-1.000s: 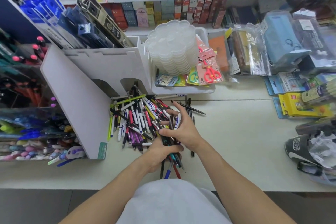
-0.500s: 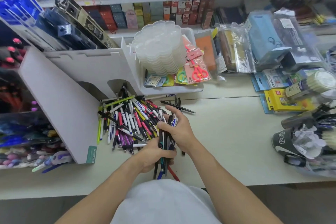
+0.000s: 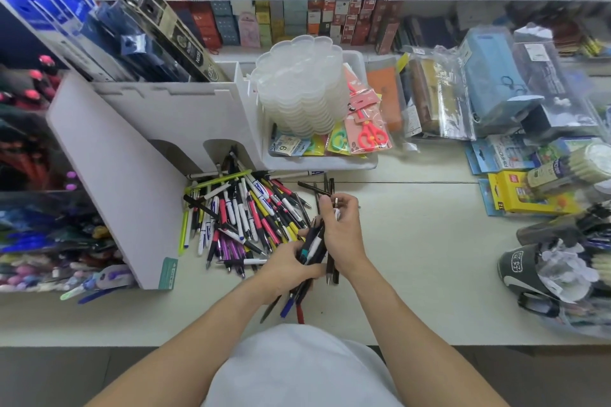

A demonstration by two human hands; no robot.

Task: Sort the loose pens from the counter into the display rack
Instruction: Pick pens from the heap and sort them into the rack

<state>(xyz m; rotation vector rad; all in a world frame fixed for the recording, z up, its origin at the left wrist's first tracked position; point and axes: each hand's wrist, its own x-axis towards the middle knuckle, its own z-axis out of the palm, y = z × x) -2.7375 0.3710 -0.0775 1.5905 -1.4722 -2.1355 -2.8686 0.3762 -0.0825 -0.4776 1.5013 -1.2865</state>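
A heap of loose pens (image 3: 241, 215) in many colours lies on the pale counter (image 3: 413, 258) in front of the white display rack (image 3: 132, 155). My left hand (image 3: 284, 269) grips a bundle of pens (image 3: 312, 246), mostly dark ones; their ends stick out below the hand toward me. My right hand (image 3: 340, 228) is curled over the top of the same bundle, with a pen end showing between its fingertips. Both hands meet just right of the heap.
A white tray (image 3: 317, 160) with a stack of clear plastic lids and packed scissors stands behind the heap. Packaged stationery (image 3: 529, 188) fills the right side. Pen bins (image 3: 39, 235) sit left of the rack. A dark slipper (image 3: 522, 268) lies at the right.
My right hand has closed further onto the bundle and lifted it more upright. The left hand keeps gripping the bundle from below. The view shifted slightly.
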